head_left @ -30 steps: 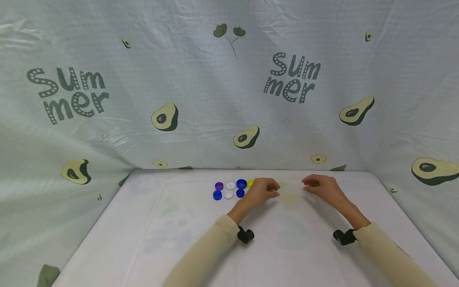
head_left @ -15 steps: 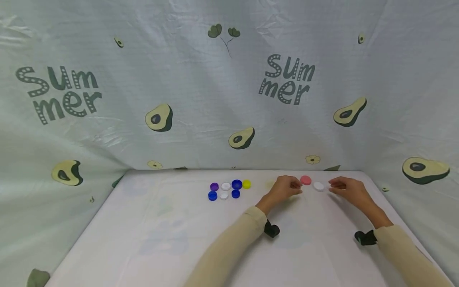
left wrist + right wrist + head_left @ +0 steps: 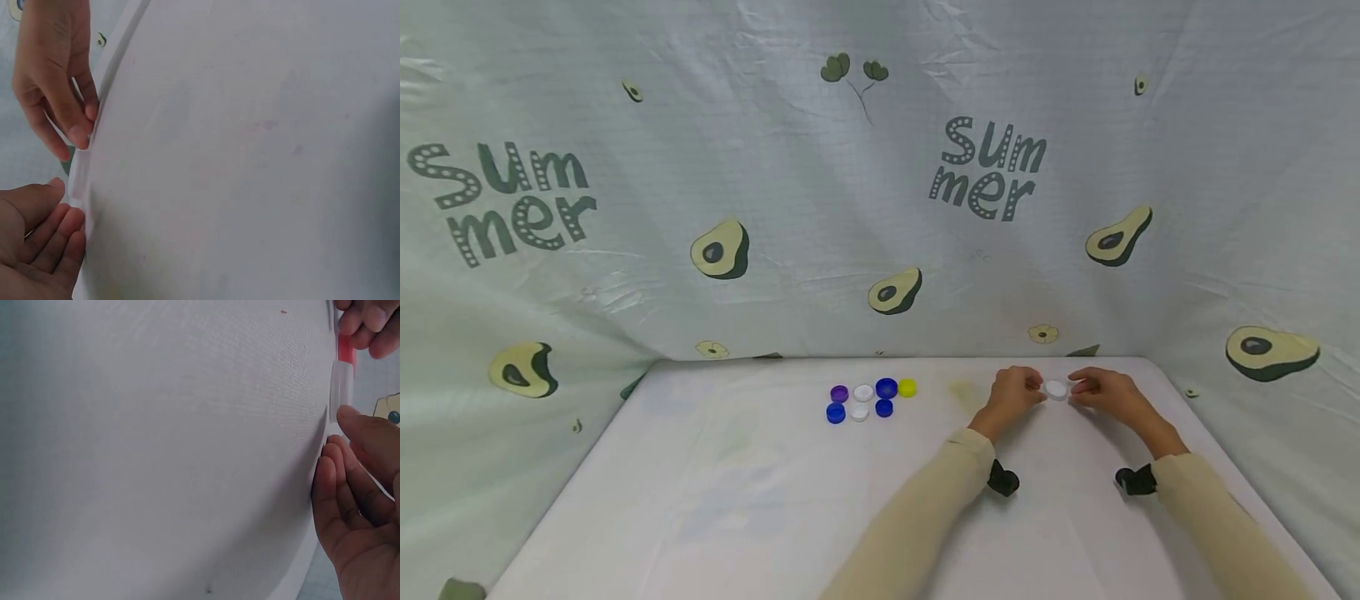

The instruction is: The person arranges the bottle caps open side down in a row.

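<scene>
A white round cap (image 3: 1056,389) lies on the table between my two hands, near its far edge. My left hand (image 3: 1015,397) is bent inward at the cap's left side. In the right wrist view a red cap (image 3: 346,350) sits against the white one, partly covered by left-hand fingers; the head view hides it behind that hand. My right hand (image 3: 1108,393) stands at the white cap's right side. Its thumb (image 3: 353,419) reaches the white cap's edge, while the other fingers curve loosely below. In the left wrist view, the left thumb and fingers stand apart.
Further left, several caps lie in two rows: purple (image 3: 839,393), white (image 3: 863,392), large blue (image 3: 887,388) and yellow (image 3: 907,387) behind, with blue (image 3: 836,413), white (image 3: 859,412) and blue (image 3: 884,408) in front. A printed curtain (image 3: 805,208) hangs behind the table (image 3: 775,500).
My left hand has moved right, away from the cap rows and over the red cap, which was visible half a second ago. My right hand has come in closer to the white cap.
</scene>
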`<state>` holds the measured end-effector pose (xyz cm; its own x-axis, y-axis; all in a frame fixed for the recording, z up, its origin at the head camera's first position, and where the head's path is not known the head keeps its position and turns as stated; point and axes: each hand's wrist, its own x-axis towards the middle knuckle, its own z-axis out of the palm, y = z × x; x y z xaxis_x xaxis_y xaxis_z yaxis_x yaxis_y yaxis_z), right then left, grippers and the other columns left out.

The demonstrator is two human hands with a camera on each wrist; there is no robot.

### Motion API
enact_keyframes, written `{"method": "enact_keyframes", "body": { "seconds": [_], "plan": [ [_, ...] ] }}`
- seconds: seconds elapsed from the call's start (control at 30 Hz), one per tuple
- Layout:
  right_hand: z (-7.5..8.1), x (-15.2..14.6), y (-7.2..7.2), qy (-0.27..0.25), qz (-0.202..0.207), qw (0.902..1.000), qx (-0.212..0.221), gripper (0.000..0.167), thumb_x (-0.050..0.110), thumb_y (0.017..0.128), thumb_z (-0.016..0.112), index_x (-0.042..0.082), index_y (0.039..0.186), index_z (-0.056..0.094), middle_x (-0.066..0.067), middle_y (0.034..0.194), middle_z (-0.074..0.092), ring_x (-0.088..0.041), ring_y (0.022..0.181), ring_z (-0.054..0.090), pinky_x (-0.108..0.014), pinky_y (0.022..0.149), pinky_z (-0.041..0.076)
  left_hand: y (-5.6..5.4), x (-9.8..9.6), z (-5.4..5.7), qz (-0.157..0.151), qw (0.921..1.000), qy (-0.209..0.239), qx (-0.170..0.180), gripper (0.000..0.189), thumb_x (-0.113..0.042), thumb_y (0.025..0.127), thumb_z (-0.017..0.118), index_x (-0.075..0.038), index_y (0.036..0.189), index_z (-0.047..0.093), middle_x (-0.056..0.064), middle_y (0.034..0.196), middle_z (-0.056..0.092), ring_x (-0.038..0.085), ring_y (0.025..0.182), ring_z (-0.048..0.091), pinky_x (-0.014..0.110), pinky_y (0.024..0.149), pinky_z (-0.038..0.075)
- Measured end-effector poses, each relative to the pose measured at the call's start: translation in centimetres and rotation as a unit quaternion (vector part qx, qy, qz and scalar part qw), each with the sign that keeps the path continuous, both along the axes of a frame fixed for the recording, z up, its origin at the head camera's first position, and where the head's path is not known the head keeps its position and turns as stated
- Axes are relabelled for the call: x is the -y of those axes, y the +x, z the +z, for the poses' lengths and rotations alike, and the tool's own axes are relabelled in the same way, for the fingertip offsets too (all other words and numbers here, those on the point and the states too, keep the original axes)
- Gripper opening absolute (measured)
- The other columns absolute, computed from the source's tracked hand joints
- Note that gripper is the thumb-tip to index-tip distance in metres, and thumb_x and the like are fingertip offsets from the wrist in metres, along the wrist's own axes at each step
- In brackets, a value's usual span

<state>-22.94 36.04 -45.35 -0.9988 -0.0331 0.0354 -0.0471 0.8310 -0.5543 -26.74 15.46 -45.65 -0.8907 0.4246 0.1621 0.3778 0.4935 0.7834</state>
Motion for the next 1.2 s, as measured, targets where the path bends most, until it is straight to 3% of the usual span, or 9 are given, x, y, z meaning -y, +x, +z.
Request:
{"method": "enact_keyframes", "body": {
  "seconds": [0.13, 0.4, 0.6, 0.67, 0.7, 0.87, 0.9, 0.93, 1.2],
  "plan": [
    [0.0, 0.0, -0.3, 0.007, -0.003, 1.0, 0.003, 0.042, 0.011, 0.092, 0.075, -0.008, 0.127, 0.062, -0.016, 0.1, 0.074, -0.027, 0.09, 0.068, -0.042, 0.078, 0.057, 0.0, -0.6, -0.2, 0.025, 0.9997, -0.007, 0.0, 0.021, -0.008, 0.085, 0.083, -0.005, 0.105, 0.076, 0.0, 0.092, 0.073, 0.003, 0.077, 0.058, 0.015, 0.071, 0.048],
    [-0.3, -0.2, -0.1, -0.004, -0.016, 0.9997, 0.019, 0.037, 0.016, 0.093, 0.075, -0.002, 0.125, 0.068, -0.015, 0.102, 0.071, -0.024, 0.089, 0.062, -0.03, 0.072, 0.052, 0.8, -1.8, -0.2, 0.036, 0.9991, -0.019, -0.008, 0.029, -0.008, 0.082, 0.085, -0.005, 0.11, 0.078, 0.0, 0.096, 0.075, 0.006, 0.083, 0.062, 0.017, 0.076, 0.051],
    [-0.7, -0.3, -0.2, -0.009, -0.006, 0.9999, 0.006, 0.036, 0.018, 0.09, 0.078, 0.001, 0.122, 0.071, -0.01, 0.1, 0.073, -0.021, 0.089, 0.063, -0.027, 0.072, 0.053, 0.9, -1.8, -0.6, 0.042, 0.9987, 0.02, 0.02, 0.027, -0.002, 0.082, 0.083, 0.0, 0.108, 0.077, 0.002, 0.093, 0.073, 0.009, 0.084, 0.062, 0.021, 0.08, 0.053],
    [-0.8, -0.3, -0.2, -0.012, -0.002, 0.9999, 0.01, 0.038, 0.019, 0.09, 0.079, 0.0, 0.122, 0.071, -0.01, 0.1, 0.072, -0.021, 0.089, 0.062, -0.026, 0.072, 0.053, 0.8, -1.8, -0.8, 0.038, 0.9988, 0.028, 0.011, 0.025, 0.001, 0.081, 0.083, 0.002, 0.105, 0.077, 0.003, 0.089, 0.071, 0.01, 0.081, 0.061, 0.021, 0.078, 0.053],
    [-0.8, -0.3, -0.2, -0.013, 0.0, 0.9998, 0.013, 0.039, 0.019, 0.09, 0.079, 0.0, 0.123, 0.07, -0.011, 0.1, 0.072, -0.021, 0.089, 0.062, -0.026, 0.072, 0.052, 0.4, -2.1, -1.5, 0.038, 0.9988, 0.027, -0.013, 0.025, 0.002, 0.079, 0.084, 0.001, 0.103, 0.078, 0.001, 0.086, 0.07, 0.009, 0.08, 0.06, 0.021, 0.076, 0.052],
    [-0.8, 0.0, -0.3, -0.005, 0.002, 0.9998, 0.019, 0.04, 0.019, 0.089, 0.08, 0.0, 0.123, 0.069, -0.009, 0.1, 0.069, -0.021, 0.089, 0.059, -0.031, 0.076, 0.051, 0.1, -2.3, -2.0, 0.044, 0.9983, 0.006, -0.039, 0.019, 0.0, 0.076, 0.087, -0.002, 0.094, 0.08, -0.002, 0.077, 0.067, 0.009, 0.076, 0.059, 0.019, 0.071, 0.051],
    [-0.8, 0.0, -0.3, -0.003, 0.003, 0.9998, 0.018, 0.04, 0.019, 0.089, 0.08, -0.001, 0.122, 0.069, -0.009, 0.099, 0.07, -0.021, 0.089, 0.059, -0.032, 0.077, 0.051, 0.1, -2.4, -2.1, 0.046, 0.9982, 0.003, -0.038, 0.018, -0.001, 0.077, 0.087, -0.003, 0.094, 0.081, -0.003, 0.077, 0.068, 0.008, 0.076, 0.06, 0.019, 0.071, 0.051],
    [-0.9, 0.0, -0.3, -0.002, 0.003, 0.9999, 0.016, 0.039, 0.019, 0.089, 0.08, 0.0, 0.121, 0.07, -0.008, 0.099, 0.07, -0.021, 0.088, 0.059, -0.033, 0.077, 0.051, 0.4, -2.2, -1.5, 0.046, 0.9987, 0.003, -0.021, 0.018, -0.001, 0.078, 0.087, -0.003, 0.095, 0.081, -0.002, 0.079, 0.069, 0.008, 0.077, 0.06, 0.019, 0.073, 0.051],
    [-1.4, -0.3, 0.3, -0.001, 0.005, 1.0, 0.005, 0.041, 0.023, 0.086, 0.084, -0.001, 0.117, 0.071, -0.006, 0.097, 0.071, -0.018, 0.087, 0.06, -0.034, 0.076, 0.05, 0.9, -2.5, -1.8, 0.049, 0.9984, 0.025, 0.012, 0.02, -0.001, 0.077, 0.087, -0.004, 0.096, 0.08, 0.001, 0.084, 0.072, 0.007, 0.077, 0.058, 0.019, 0.073, 0.05]
  ]
}}
